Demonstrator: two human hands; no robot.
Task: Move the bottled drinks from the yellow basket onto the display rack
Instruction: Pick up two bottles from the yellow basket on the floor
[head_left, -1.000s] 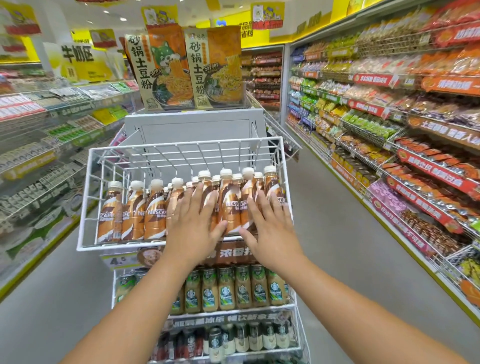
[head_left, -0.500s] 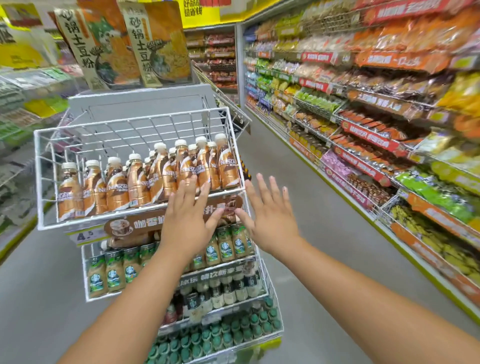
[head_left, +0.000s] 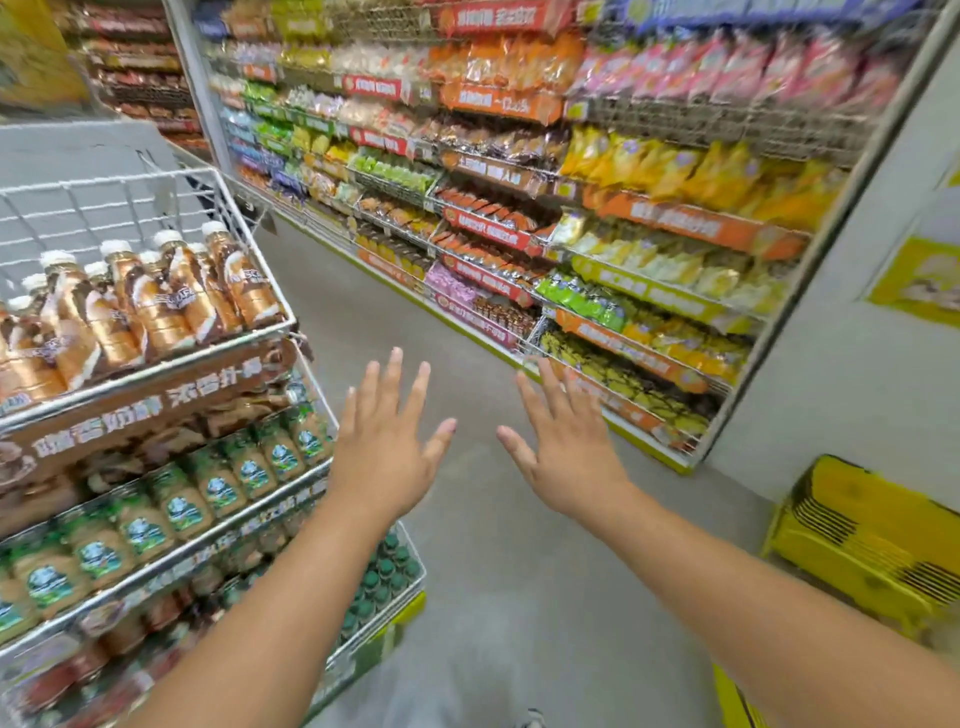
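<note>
At far left, on the top tier of the wire display rack (head_left: 260, 291) — brown bottled drinks (head_left: 156, 306) packed upright. Just right of the rack, left hand (head_left: 384, 447) with fingers spread, holding nothing. Beside it, right hand (head_left: 566, 452) likewise splayed and empty. Near right, on the floor — yellow basket (head_left: 857, 545), contents unclear.

Two hands (head_left: 387, 441), seemingly one yellow basket (head_left: 862, 540)

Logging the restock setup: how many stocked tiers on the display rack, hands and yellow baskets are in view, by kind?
Stocked tiers of the display rack: 4
Hands: 2, left hand and right hand, both empty
Yellow basket: 1
Total: 7
</note>
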